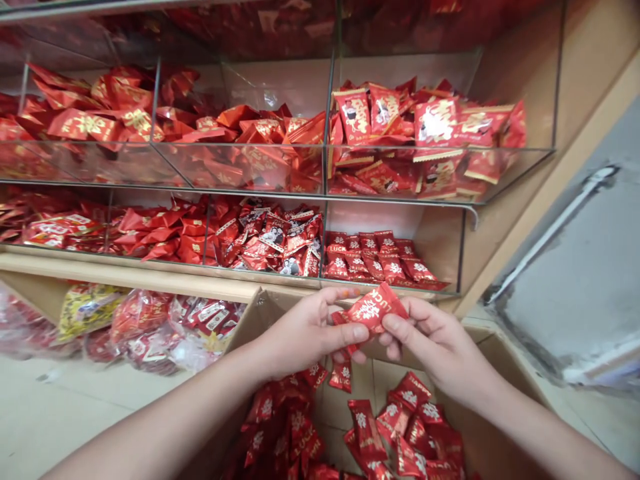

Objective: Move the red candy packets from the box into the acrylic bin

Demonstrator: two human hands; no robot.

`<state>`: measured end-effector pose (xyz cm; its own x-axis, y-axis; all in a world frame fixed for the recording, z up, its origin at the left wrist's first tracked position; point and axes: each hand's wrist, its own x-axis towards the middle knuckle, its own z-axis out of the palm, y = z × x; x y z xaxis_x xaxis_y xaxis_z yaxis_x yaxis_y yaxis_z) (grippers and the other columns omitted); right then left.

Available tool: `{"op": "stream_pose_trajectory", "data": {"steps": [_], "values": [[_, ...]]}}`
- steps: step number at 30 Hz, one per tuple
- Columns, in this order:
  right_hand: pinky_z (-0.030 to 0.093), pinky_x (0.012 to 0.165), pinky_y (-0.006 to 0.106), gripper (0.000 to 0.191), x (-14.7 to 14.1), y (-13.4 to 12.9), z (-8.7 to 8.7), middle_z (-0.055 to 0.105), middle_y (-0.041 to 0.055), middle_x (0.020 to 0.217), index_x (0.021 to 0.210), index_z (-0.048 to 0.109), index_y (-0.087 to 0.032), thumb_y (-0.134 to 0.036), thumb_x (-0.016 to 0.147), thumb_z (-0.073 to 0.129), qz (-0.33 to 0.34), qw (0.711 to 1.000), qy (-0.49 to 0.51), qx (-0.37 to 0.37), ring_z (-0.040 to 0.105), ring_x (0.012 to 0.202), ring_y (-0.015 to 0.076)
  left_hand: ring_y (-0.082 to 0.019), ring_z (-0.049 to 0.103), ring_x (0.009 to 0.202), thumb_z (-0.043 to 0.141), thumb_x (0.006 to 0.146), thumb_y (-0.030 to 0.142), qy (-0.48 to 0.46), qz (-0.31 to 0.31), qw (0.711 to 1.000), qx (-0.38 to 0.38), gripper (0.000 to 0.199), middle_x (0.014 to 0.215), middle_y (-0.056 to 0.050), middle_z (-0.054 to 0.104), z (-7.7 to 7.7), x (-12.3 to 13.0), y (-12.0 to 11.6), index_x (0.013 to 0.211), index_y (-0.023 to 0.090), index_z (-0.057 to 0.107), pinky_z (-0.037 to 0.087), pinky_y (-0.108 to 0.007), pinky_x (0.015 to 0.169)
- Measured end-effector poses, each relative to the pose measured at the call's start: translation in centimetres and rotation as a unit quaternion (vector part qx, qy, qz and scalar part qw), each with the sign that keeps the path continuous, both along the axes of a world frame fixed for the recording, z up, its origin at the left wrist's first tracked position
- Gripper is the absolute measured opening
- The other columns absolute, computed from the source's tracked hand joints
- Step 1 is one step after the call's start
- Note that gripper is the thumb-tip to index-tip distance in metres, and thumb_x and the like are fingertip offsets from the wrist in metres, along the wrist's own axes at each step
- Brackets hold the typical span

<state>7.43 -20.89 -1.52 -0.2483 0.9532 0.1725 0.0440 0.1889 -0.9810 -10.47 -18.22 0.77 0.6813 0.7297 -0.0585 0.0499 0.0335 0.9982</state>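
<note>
Between both hands is a red wrapped candy (pixel 371 308) with "LUCK" and pale printing on its wrapper. My left hand (pixel 310 330) pinches its left side between thumb and fingers. At least one more red wrapper shows behind that thumb, partly hidden by the fingers. The right end of the candy is gripped by my right hand (pixel 440 343), thumb in front and fingers curled behind. Below, loose candies (pixel 367 427) of the same kind lie in a cardboard box (pixel 517 373). Just beyond my hands, similar candies (pixel 370 257) lie in rows in the lower right shelf compartment.
A wooden shelf unit (pixel 520 220) with clear dividers holds red wrapped candies in several compartments (pixel 440 127). Clear bags of sweets (pixel 140 317) lie under it at the left, near the tiled floor (pixel 65 413). A grey wall (pixel 580 253) stands at the right.
</note>
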Motion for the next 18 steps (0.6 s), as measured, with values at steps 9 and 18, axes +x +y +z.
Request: {"op": "stream_pose_trajectory", "data": {"steps": [9,18], "values": [[0.045,0.069,0.025,0.015,0.29,0.21,0.29,0.060,0.0015,0.082,0.087,0.056,-0.021,-0.033,0.079,0.052,-0.052,0.988,-0.086,0.113,0.055,0.076,0.0128,-0.009,0.051,0.063,0.061,0.071,0.024,0.129,0.032,0.974,0.184,0.017,0.072,0.000,0.059,-0.09,0.00,-0.18,0.085,0.013,0.060,0.041,-0.021,0.061],[0.043,0.057,0.022,0.015,0.51,-0.14,0.12,0.058,0.0005,0.069,0.073,0.057,-0.019,-0.033,0.078,0.054,-0.097,0.988,-0.045,0.111,0.051,0.061,0.0111,-0.008,0.045,0.054,0.048,0.080,0.040,0.205,0.047,0.936,0.283,0.029,0.060,0.002,0.054,0.58,-0.66,-0.63,0.071,0.014,0.057,0.035,-0.018,0.050]]}}
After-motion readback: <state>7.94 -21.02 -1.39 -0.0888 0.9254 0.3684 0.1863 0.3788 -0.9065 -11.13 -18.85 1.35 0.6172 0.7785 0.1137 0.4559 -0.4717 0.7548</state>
